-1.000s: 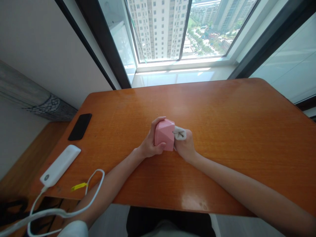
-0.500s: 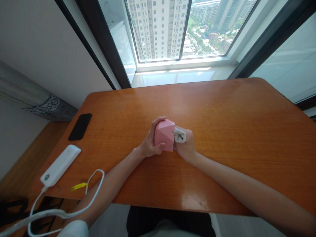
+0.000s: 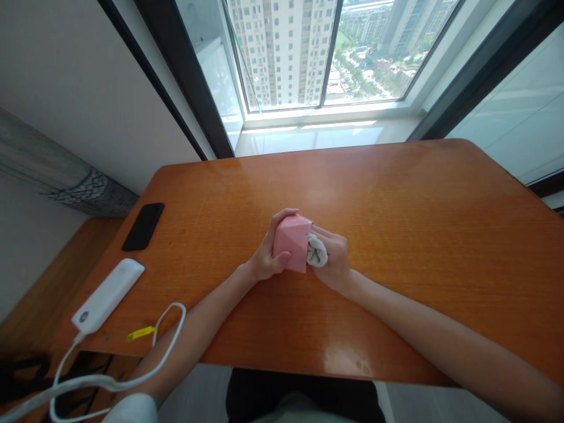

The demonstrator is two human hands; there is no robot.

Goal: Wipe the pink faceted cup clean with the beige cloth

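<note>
A pink faceted container, tilted on its side, is gripped by my left hand, the thumb near its lower side and fingers over the top. At its right end my right hand is closed on a crumpled whitish cloth. The cloth bulges out against the container's right side, where the opening seems to be; its inside is hidden from me. Some right fingertips are concealed behind the cloth and container. Both hands are held over the middle of the wooden table.
On the table's left lie a black phone and a white power bank. A white cable with a yellow tag loops over my left forearm. A window is beyond the far edge.
The cloth has turned and bunched up, now lower and closer against the container. My right hand has shifted and rotated slightly; the container has moved a little left.
</note>
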